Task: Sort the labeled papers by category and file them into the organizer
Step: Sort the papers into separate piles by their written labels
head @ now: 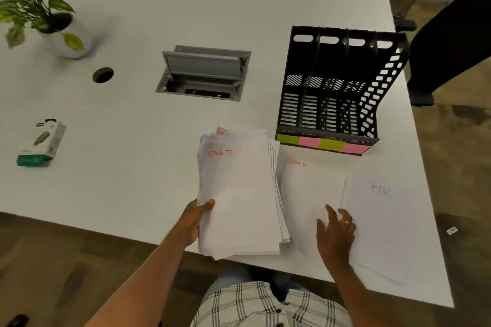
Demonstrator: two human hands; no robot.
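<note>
My left hand (195,220) grips the left edge of a stack of white papers (239,194); its top sheet reads SPORTS in red, and a sheet marked in red peeks out behind. To its right a single SPORTS sheet (310,194) lies flat on the white table (132,154). My right hand (336,231) rests on that sheet's lower right with fingers spread. An HR sheet (382,220) in blue lettering lies further right. The black organizer (334,87) with several slots stands behind, with green and pink sticky labels along its front edge.
An open grey cable hatch (204,74) sits mid-table, with a round cable hole (103,75) to its left. A potted plant (39,8) stands far left, a small boxed item (41,143) at the left. Dark chairs (449,48) surround the table.
</note>
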